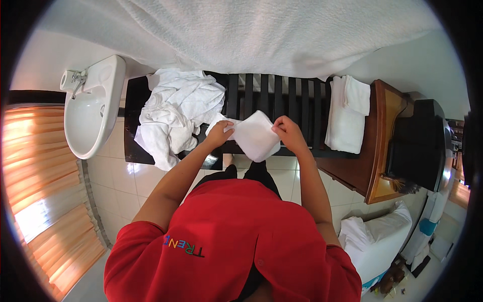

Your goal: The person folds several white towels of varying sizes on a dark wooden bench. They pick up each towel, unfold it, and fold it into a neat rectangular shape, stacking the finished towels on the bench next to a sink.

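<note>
over black slats (278,95) — left hand (220,134), right hand (290,133) pinching white cloth (257,136)

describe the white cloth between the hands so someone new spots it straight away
Find the black slatted bench across the middle of the view. Between the rumpled white heap on its left and the folded white towels on its right, look between the left hand and right hand. The small white cloth is there, smooth, squarish and held by the fingers.

Fisheye head cam, facing down, nr red shirt (216,229)
</note>
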`<act>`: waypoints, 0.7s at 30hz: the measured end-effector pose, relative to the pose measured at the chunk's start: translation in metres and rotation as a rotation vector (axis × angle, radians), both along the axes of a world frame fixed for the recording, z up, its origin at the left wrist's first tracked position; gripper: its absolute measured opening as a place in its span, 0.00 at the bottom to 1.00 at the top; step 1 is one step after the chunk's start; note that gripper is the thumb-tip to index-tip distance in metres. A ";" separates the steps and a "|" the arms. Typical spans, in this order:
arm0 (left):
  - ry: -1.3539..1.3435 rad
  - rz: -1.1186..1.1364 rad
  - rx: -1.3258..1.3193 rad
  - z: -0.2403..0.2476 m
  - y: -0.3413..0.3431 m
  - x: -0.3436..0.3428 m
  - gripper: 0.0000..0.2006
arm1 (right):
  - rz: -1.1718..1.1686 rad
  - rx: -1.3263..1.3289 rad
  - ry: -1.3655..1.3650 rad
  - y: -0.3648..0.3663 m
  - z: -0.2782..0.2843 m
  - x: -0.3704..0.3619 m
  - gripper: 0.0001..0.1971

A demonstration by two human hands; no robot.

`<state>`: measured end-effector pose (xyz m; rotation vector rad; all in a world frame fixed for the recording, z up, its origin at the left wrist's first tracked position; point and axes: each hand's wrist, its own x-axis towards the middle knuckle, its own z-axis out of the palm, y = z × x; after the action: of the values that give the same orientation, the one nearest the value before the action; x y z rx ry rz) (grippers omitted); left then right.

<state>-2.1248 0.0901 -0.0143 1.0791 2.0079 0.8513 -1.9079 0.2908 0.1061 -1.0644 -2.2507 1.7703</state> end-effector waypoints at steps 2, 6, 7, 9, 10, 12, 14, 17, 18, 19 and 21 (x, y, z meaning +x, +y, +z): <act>-0.089 0.004 -0.026 -0.002 -0.003 -0.002 0.18 | -0.112 -0.123 0.149 -0.006 0.013 -0.002 0.07; -0.525 0.063 -0.006 0.037 0.005 0.011 0.24 | -0.302 -0.237 0.313 -0.018 0.048 -0.005 0.08; -0.658 0.088 0.029 0.055 0.008 0.016 0.25 | -0.352 -0.253 0.339 -0.022 0.055 -0.005 0.09; -0.931 0.143 0.127 0.086 0.014 0.022 0.26 | -0.426 -0.205 0.386 -0.027 0.061 -0.006 0.11; -1.060 0.206 0.173 0.102 0.019 0.025 0.26 | -0.461 -0.181 0.409 -0.029 0.064 -0.006 0.11; -1.210 0.279 0.211 0.109 0.018 0.020 0.20 | -0.485 -0.234 0.436 -0.035 0.074 -0.008 0.13; -1.152 0.273 0.257 0.121 0.019 0.012 0.16 | -0.487 -0.235 0.437 -0.043 0.083 -0.010 0.14; -1.061 0.330 0.303 0.147 0.019 0.008 0.21 | -0.477 -0.188 0.421 -0.056 0.090 -0.011 0.16; -1.030 0.361 0.316 0.156 0.019 0.007 0.26 | -0.486 -0.190 0.428 -0.060 0.091 -0.012 0.17; -0.958 0.320 0.351 0.164 0.017 0.006 0.28 | -0.495 -0.192 0.435 -0.063 0.093 -0.013 0.18; -0.814 0.237 0.415 0.177 0.010 0.008 0.32 | -0.492 -0.141 0.466 -0.071 0.094 -0.016 0.19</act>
<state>-2.1166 0.1001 0.1626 0.5403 1.2990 1.5774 -1.9235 0.2201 0.1999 -0.9851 -1.4654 1.7426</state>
